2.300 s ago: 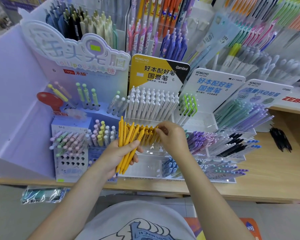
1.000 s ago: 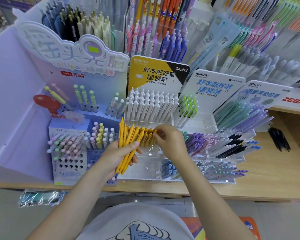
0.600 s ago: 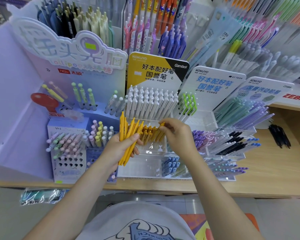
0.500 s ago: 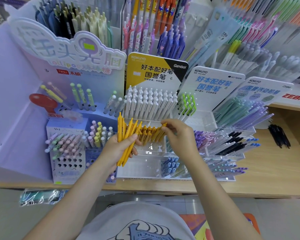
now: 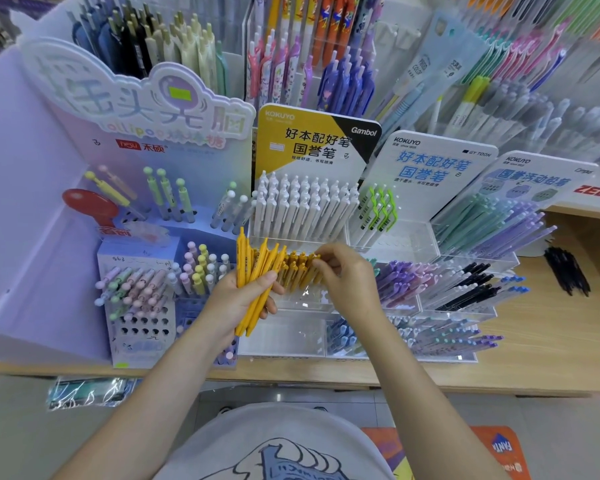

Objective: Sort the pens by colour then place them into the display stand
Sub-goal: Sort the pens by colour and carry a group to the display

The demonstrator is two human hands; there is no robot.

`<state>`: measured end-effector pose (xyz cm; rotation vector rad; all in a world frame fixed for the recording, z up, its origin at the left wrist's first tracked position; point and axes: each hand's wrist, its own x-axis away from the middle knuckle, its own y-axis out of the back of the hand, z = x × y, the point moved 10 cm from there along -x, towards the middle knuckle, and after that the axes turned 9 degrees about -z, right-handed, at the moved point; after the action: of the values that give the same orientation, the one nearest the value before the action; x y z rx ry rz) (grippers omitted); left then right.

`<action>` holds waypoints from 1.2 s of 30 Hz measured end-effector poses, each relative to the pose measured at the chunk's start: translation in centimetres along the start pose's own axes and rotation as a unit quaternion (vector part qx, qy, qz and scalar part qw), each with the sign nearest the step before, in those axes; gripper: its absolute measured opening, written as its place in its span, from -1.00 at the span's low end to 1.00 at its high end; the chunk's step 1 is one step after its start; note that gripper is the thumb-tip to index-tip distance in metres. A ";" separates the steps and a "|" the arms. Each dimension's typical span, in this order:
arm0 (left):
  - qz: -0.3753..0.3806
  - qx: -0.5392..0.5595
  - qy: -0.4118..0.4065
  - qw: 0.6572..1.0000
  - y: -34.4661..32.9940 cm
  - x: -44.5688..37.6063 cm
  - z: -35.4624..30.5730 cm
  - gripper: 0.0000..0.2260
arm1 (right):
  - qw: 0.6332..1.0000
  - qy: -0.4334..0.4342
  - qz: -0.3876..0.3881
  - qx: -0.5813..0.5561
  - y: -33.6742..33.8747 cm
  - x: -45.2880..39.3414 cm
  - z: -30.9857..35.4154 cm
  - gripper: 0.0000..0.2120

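Behind the yellow pens (image 5: 293,271) stand white pens (image 5: 303,209).

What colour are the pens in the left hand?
Yellow-orange pens, seen in the head view.

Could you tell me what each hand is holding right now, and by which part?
The left hand grips a bunch of yellow pens around their middles. The right hand pinches the top of a yellow pen in the tray.

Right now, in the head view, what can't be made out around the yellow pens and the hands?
- Right hand: its fingertips hide whether it pinches a pen in the yellow row.
- Left hand: bundle of yellow pens overlaps, so no count.
- Clear compartment: slots hidden by glare and the hands.
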<state>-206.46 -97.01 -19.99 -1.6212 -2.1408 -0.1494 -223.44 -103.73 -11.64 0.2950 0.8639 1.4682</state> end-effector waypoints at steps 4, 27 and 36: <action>0.004 -0.004 -0.002 1.000 -0.1 0.0 -0.1 -0.78 | 1.000 -0.007 0.005 0.005 0.0 -0.2 0.0 -0.94; 0.000 -0.002 -0.007 1.000 -0.1 0.8 -0.2 -0.81 | 0.999 0.010 -0.044 0.012 3.3 -0.1 0.1 -0.85; -0.002 -0.006 -0.006 1.000 -0.3 0.9 -0.5 -0.81 | 0.999 0.010 -0.037 0.018 3.0 -0.1 0.3 -0.86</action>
<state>-206.82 -96.45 -19.13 -1.6294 -2.1554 -0.1538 -225.49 -103.38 -9.43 0.2728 0.9080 1.3899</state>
